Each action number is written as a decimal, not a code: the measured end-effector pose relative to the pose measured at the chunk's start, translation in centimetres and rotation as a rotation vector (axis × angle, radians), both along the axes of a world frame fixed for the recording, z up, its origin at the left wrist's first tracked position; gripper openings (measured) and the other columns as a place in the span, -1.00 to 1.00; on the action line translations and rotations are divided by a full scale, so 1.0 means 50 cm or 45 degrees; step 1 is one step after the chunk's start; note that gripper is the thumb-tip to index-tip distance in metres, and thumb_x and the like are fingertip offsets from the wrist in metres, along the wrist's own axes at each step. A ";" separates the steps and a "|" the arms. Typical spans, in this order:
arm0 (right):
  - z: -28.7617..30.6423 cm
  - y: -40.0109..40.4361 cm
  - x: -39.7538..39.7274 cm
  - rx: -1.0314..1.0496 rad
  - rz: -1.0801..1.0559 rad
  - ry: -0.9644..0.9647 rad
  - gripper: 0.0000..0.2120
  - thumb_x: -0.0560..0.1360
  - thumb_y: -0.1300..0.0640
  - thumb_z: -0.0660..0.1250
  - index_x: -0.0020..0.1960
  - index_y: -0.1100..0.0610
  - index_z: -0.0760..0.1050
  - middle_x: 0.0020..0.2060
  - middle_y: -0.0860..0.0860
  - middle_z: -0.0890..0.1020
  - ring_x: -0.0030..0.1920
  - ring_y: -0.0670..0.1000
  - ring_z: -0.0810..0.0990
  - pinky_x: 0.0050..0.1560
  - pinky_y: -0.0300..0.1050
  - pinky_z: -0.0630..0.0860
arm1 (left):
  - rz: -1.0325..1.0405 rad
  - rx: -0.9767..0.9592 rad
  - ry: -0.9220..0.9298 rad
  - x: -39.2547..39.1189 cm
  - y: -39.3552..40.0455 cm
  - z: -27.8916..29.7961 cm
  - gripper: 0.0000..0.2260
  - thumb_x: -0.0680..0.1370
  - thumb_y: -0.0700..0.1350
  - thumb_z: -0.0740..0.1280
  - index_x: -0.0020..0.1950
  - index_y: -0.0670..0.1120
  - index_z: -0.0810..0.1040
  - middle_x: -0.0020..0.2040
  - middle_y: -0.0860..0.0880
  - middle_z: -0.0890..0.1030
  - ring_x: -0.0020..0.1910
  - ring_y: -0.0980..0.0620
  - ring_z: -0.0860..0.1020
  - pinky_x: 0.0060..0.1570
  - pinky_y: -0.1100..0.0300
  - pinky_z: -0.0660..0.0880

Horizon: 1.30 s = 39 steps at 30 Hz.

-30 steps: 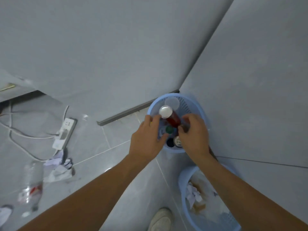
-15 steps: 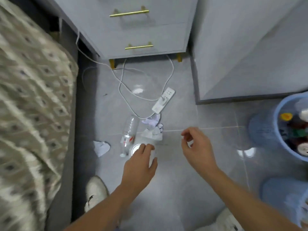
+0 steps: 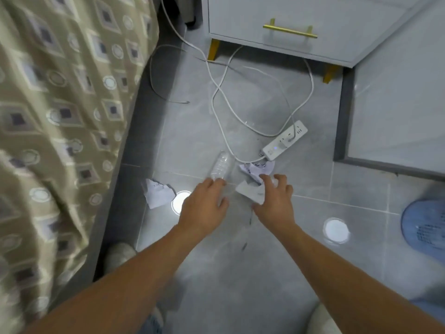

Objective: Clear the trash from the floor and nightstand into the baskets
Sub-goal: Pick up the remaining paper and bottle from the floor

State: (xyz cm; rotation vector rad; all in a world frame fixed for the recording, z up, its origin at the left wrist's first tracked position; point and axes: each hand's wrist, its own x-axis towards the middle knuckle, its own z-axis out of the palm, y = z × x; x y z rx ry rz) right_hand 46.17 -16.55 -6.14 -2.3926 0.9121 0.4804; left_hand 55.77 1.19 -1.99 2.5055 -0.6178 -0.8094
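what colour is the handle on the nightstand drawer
Gold: the drawer handle is a slim brass-coloured bar on the pale grey nightstand, seen in the head view.

White cable (image 3: 218, 100) and power strip (image 3: 285, 140) crowd the crumpled paper (image 3: 256, 170).

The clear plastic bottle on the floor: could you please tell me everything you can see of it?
The clear plastic bottle looks empty, with a ribbed body, and lies on its side on the grey floor tiles. It sits left of the crumpled paper, with a white cable passing its far end. The left hand covers its near end; whether it grips is unclear.
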 end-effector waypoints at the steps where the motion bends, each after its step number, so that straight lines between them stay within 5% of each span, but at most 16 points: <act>1: -0.018 -0.008 0.013 -0.054 0.086 -0.006 -0.19 0.33 0.13 0.58 0.48 -0.06 0.30 0.48 0.13 0.20 0.38 0.28 0.25 0.11 0.16 0.57 | 0.018 -0.007 -0.083 0.022 -0.024 -0.015 -0.71 0.58 -0.02 0.27 0.30 0.02 0.49 0.15 -0.03 0.53 0.13 -0.10 0.54 -0.07 -0.05 0.57; 6: -0.103 -0.042 0.071 -0.111 0.355 -0.003 -0.11 0.29 0.04 0.59 0.52 -0.14 0.24 0.54 0.06 0.18 0.49 0.22 0.14 0.07 0.20 0.59 | 0.241 0.251 -0.284 0.113 0.010 -0.104 -0.65 0.50 -0.09 0.30 0.28 -0.04 0.48 0.22 -0.15 0.44 0.22 -0.24 0.42 -0.06 -0.11 0.47; 9: -0.137 -0.044 0.074 -0.147 0.377 -0.039 -0.27 0.29 0.08 0.56 0.39 -0.09 0.36 0.36 0.05 0.34 0.33 0.20 0.29 -0.07 0.16 0.63 | 0.459 0.549 -0.015 0.114 0.111 -0.166 -0.52 0.50 -0.04 0.34 0.41 0.09 0.35 0.38 -0.21 0.27 0.34 -0.36 0.33 0.14 -0.25 0.46; 12: -0.165 -0.042 0.043 -0.180 0.367 -0.038 -0.43 0.31 0.16 0.55 0.26 -0.04 0.44 0.17 0.06 0.37 0.16 0.18 0.34 -0.24 0.07 0.61 | 0.541 0.596 0.122 0.087 0.171 -0.213 -0.43 0.47 -0.06 0.40 0.43 0.18 0.26 0.43 -0.24 0.19 0.37 -0.44 0.28 0.17 -0.29 0.46; 20: -0.173 -0.031 -0.031 -0.045 0.196 -0.194 -0.65 0.46 0.24 0.45 0.22 0.08 0.52 0.09 0.09 0.49 0.07 0.19 0.39 -0.05 0.11 0.51 | 0.459 0.459 -0.070 0.065 0.235 -0.236 -0.75 0.55 -0.21 0.35 0.23 -0.18 0.51 0.21 -0.31 0.45 0.10 -0.44 0.51 0.04 -0.19 0.51; 24: -0.105 -0.030 -0.048 0.057 -0.027 -0.323 -0.70 0.47 0.23 0.46 0.18 0.11 0.57 0.01 0.07 0.54 -0.02 0.15 0.44 -0.10 -0.03 0.40 | 0.426 0.226 -0.135 0.057 0.190 -0.137 -0.91 0.60 -0.14 0.35 0.07 -0.12 0.50 -0.01 -0.18 0.52 -0.10 -0.29 0.53 -0.12 -0.02 0.45; 30: 0.143 -0.074 -0.136 0.283 -0.552 -0.554 -0.74 0.50 0.20 0.42 0.18 0.05 0.59 0.01 -0.02 0.55 0.01 0.02 0.54 0.00 -0.17 0.43 | 0.044 -0.124 0.071 -0.022 -0.044 0.126 -0.80 0.63 0.10 0.27 -0.04 -0.01 0.38 -0.39 -0.08 0.48 -0.38 -0.12 0.52 -0.31 -0.02 0.47; 34: 0.338 -0.140 -0.266 0.332 -0.908 -0.727 -0.80 0.51 0.19 0.42 0.09 -0.01 0.55 0.02 -0.07 0.57 0.05 -0.05 0.58 0.09 -0.16 0.51 | -0.350 -0.152 0.194 -0.154 -0.253 0.271 -0.76 0.61 0.15 0.20 -0.06 0.00 0.36 -0.39 -0.02 0.46 -0.37 0.03 0.48 -0.28 0.02 0.44; 39: 0.453 -0.248 -0.547 0.044 -1.243 -0.764 -0.78 0.54 0.12 0.38 0.15 -0.06 0.49 0.06 -0.07 0.54 0.11 -0.03 0.54 0.19 -0.05 0.48 | -0.659 -0.197 0.325 -0.421 -0.479 0.414 -0.70 0.64 0.23 0.14 -0.17 0.07 0.30 -0.28 0.11 0.47 -0.25 0.18 0.48 -0.25 0.11 0.31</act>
